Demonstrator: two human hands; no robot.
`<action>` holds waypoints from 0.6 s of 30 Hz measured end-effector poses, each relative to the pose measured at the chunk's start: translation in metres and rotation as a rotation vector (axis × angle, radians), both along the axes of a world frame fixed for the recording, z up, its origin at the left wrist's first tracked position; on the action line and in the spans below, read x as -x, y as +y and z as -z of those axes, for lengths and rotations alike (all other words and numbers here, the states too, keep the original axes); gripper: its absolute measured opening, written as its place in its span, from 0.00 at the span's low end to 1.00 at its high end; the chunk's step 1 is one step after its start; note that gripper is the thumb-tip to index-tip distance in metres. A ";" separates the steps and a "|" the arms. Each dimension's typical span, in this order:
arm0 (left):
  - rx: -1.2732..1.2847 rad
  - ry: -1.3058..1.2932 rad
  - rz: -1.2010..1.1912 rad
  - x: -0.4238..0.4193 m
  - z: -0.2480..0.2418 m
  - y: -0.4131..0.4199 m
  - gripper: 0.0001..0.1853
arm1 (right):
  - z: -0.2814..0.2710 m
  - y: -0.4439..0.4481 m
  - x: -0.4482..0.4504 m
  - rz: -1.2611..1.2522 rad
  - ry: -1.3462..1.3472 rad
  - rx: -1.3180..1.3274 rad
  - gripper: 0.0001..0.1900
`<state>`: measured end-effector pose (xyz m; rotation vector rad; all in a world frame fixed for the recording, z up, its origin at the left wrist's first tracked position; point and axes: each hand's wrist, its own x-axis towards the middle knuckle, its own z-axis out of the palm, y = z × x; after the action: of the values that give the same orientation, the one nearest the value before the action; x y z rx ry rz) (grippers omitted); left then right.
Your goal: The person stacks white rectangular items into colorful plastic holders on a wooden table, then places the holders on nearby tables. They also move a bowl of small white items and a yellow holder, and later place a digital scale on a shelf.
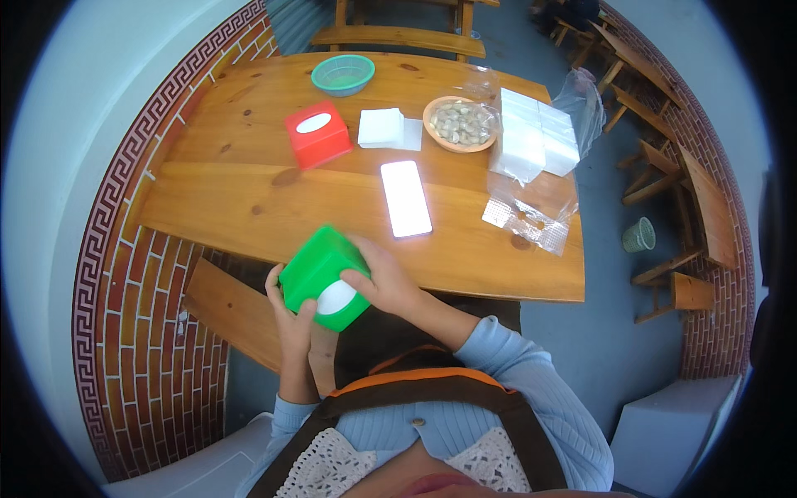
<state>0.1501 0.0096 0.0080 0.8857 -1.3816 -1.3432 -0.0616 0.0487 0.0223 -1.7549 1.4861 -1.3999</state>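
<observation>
A green plastic tissue box [317, 261] is held between my two hands, tilted over the near edge of the wooden table [236, 199]. White tissue shows through its oval opening. My left hand [292, 311] grips its left side, and my right hand [383, 280] holds the right side, thumb near the opening. Beyond it stands a red tissue box [319, 138] with white in its oval opening. Beside that lies a stack of white paper napkins [381, 127]. A phone with a bright white screen [406, 199] lies nearer to me.
A teal plastic basket [343, 75] stands at the back. On the right are an orange bowl [461, 148] of small pale pieces under clear plastic, wrapped white paper packs [535, 134] and a clear plastic bag [529, 221]. Wooden benches [233, 314] and a wastebasket [639, 235] stand around.
</observation>
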 end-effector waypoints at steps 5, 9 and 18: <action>-0.007 -0.057 0.008 -0.001 -0.008 -0.006 0.48 | -0.004 0.001 -0.003 0.034 -0.004 -0.008 0.34; -0.042 0.016 -0.009 -0.005 -0.002 -0.002 0.42 | -0.005 -0.001 -0.006 0.022 0.017 -0.038 0.35; -0.023 -0.057 0.381 0.014 -0.033 0.014 0.51 | -0.014 0.053 0.035 -0.081 -0.161 -0.175 0.41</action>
<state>0.1359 0.0235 0.0409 0.7012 -1.6396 -1.6316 -0.0964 0.1012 0.0365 -1.5408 1.3911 -1.2963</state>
